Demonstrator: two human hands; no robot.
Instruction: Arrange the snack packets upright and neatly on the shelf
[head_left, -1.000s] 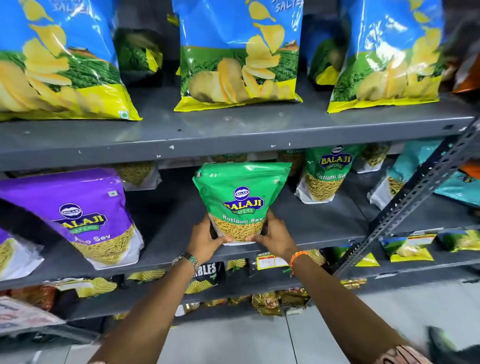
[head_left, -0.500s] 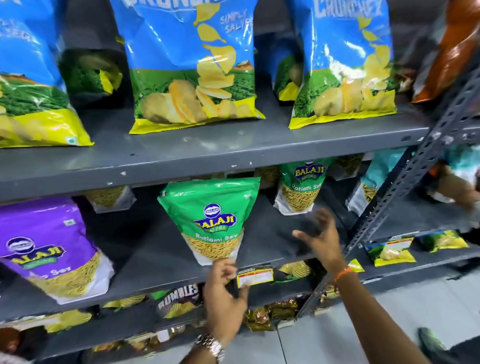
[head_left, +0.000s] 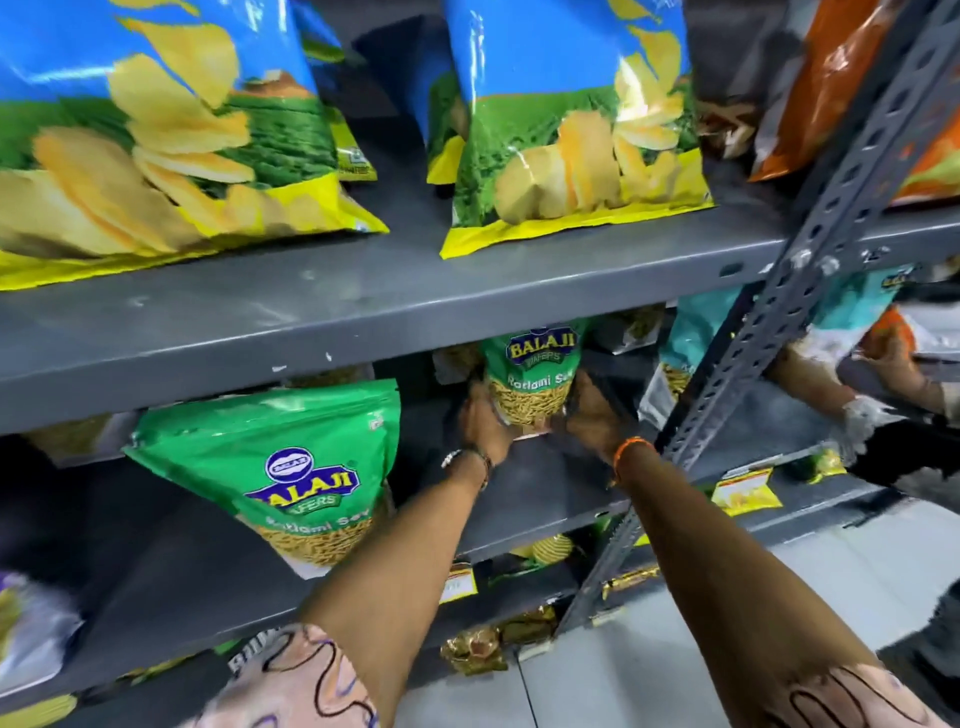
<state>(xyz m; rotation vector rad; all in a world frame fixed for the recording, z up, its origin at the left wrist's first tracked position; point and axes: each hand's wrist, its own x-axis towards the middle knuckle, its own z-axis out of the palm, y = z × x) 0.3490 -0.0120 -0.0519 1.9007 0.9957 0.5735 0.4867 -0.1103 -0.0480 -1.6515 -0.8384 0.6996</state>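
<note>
A green Balaji Ratlami Sev packet (head_left: 531, 375) is held upright deep on the middle shelf (head_left: 545, 483), just right of the frame's centre, its top hidden under the lip of the upper shelf (head_left: 363, 306). It is clasped at its lower corners from both sides: the left hand (head_left: 480, 423) is pressed to its left edge and the right hand (head_left: 592, 415) to its right edge, with the fingers of each closed around the packet. A watch is seen on the left wrist and an orange thread band (head_left: 631, 449) on the right. A second green Ratlami Sev packet (head_left: 291, 467) stands upright at lower left of centre, nearer the shelf's front edge and well apart from the held one. Two large blue potato-chip bags (head_left: 156, 130) (head_left: 566, 119) stand along the upper shelf across the top of the frame. A perforated grey upright (head_left: 769, 332) runs diagonally down the right side, and beyond it another person's hands are blurred at the right edge.
</note>
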